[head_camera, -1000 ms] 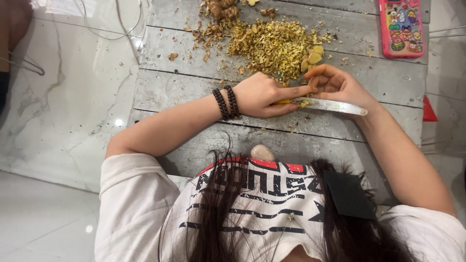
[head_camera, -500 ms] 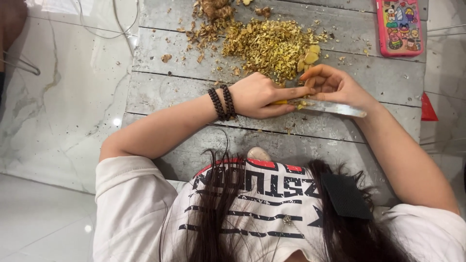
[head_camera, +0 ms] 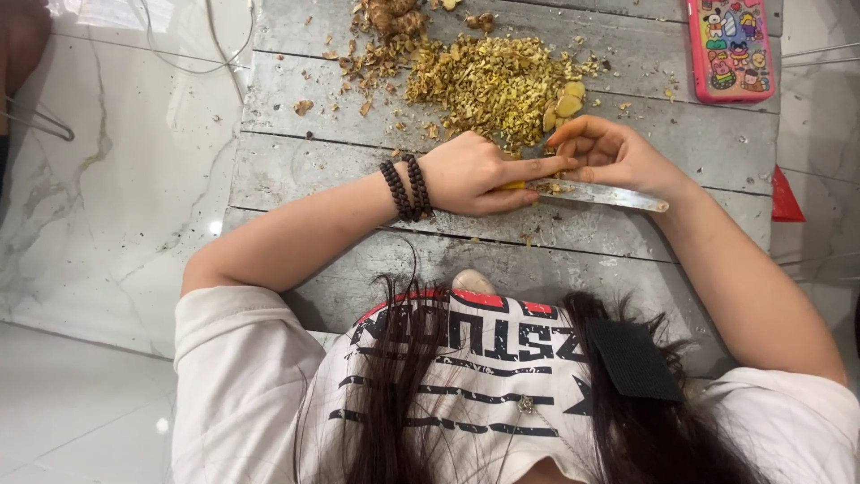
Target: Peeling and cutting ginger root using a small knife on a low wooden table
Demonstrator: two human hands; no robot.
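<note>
Ginger [head_camera: 512, 185], a small yellow piece, is pinned to the grey plank worktop [head_camera: 296, 170] near its middle, under the closed fingers of the left hand [head_camera: 475, 172], whose forefinger is stretched out along the blade. The knife [head_camera: 602, 193] is gripped by the right hand [head_camera: 609, 154], curled tight about the handle end, with the long steel blade laid flat-on across the plank and its tip pointed toward the right edge. Both hands are touching over the cut, so little of the piece is left showing. A dark bead bracelet [head_camera: 408, 186] is worn on the left wrist. Just beyond the hands, toward the far edge, a heap of chopped ginger [head_camera: 488, 82] is spread, with a few pale slices [head_camera: 564, 103] beside it and brown peel scraps [head_camera: 376, 54] scattered to its left. A pink phone [head_camera: 730, 47] is lying at the far right corner. With the forefinger so close to the edge and the piece so small, a slip of the blade could nick the fingertip; loose hair hanging over the near edge could also be caught.
</note>
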